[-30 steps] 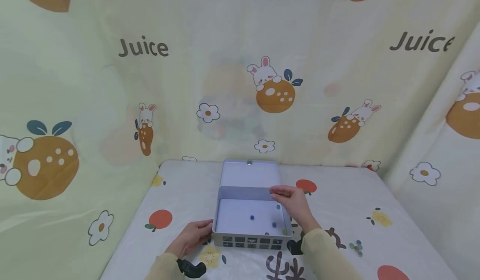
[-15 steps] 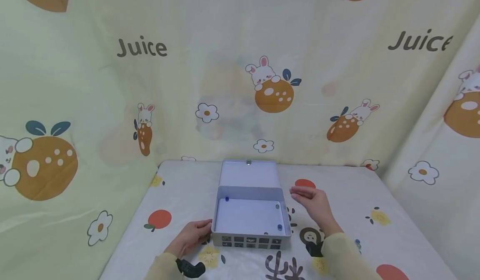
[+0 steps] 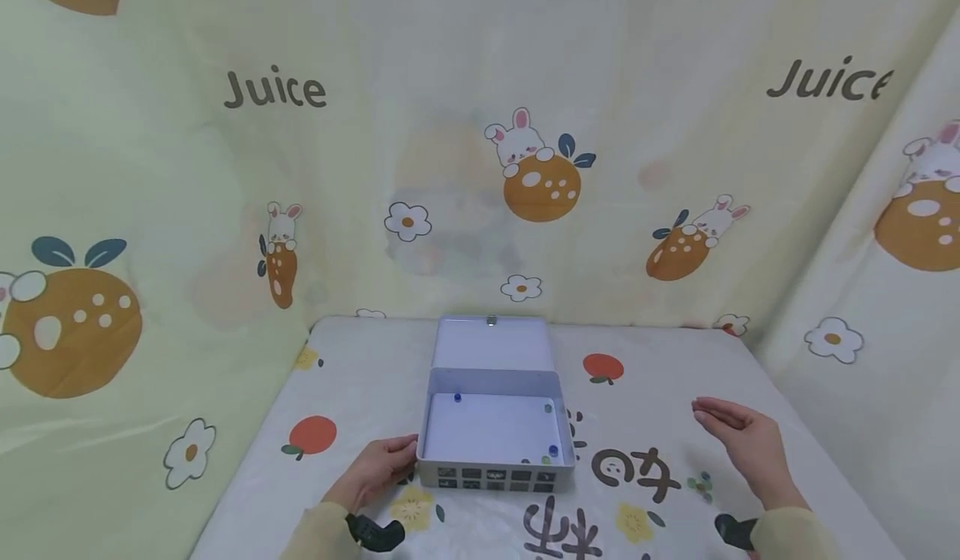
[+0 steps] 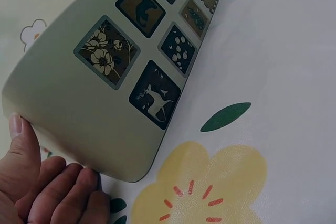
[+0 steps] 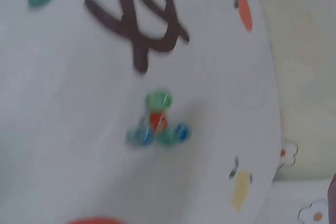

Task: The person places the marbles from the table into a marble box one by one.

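A pale box (image 3: 491,477) with patterned squares on its front stands with its lid (image 3: 491,343) tipped back. Several small blue and greenish marbles lie inside, among them a blue marble (image 3: 457,397) at the back left and another blue marble (image 3: 553,450) at the front right. My left hand (image 3: 377,468) holds the box's left end; the left wrist view has its thumb (image 4: 23,145) at the upper corner and curled fingers lower down. My right hand (image 3: 746,447) hovers at the right, fingers straight and together, nothing visible in it. Beside it lies a cluster of glass marbles (image 3: 701,485).
A white cloth printed with fruit and flowers covers the table (image 3: 645,410). Behind it and at both sides hangs a printed curtain (image 3: 450,168). Green, blue and red pieces in the marble cluster (image 5: 159,100) show blurred in the right wrist view.
My right hand has moved from over the box's right side out to the loose marbles. A blue marble has rolled to the box's back left. My left hand stays at the box.
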### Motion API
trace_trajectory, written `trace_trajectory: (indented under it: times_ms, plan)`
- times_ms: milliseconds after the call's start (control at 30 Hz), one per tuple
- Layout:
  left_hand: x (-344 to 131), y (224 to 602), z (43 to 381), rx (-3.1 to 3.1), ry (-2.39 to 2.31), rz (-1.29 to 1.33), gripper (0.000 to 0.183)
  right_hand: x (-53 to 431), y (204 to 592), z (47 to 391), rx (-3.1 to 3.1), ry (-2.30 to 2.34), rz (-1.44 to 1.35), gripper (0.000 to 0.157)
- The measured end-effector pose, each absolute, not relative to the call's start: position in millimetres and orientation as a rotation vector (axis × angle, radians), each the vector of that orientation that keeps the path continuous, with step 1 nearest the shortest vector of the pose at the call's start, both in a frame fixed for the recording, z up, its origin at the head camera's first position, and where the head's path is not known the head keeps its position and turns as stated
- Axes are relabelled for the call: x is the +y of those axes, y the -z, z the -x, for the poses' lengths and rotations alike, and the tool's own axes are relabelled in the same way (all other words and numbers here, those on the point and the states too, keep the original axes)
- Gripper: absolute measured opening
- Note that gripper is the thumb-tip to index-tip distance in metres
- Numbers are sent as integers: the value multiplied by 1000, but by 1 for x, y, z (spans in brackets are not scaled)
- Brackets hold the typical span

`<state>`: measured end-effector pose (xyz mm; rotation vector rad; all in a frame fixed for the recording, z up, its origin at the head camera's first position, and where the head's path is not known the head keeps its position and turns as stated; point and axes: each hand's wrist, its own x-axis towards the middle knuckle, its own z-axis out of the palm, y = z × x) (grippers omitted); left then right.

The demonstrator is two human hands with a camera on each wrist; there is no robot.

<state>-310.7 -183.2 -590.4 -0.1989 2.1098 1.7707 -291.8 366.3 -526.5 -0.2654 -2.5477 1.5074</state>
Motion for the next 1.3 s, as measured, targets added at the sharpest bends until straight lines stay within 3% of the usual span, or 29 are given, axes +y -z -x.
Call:
trace_trajectory:
  times_ms: [267, 467, 767, 1033, 1300]
  plan:
    - [-187, 591, 309, 2063, -1790, 190, 53, 397, 557, 283, -2733, -1309, 425, 50]
    - [-188, 592, 308, 2054, -1804, 160, 53, 392, 580, 284, -2813, -1258, 483, 36]
    - [-187, 591, 310, 2046, -1810, 172, 55, 386, 604, 290, -2825, -1269, 666, 34]
    - [-186, 590, 310, 2061, -1805, 168, 54, 384, 610, 294, -2860, -1117, 639, 26]
    - [-185, 589, 311, 2071, -1795, 170, 52, 382, 608, 290, -2828, -1218, 702, 29]
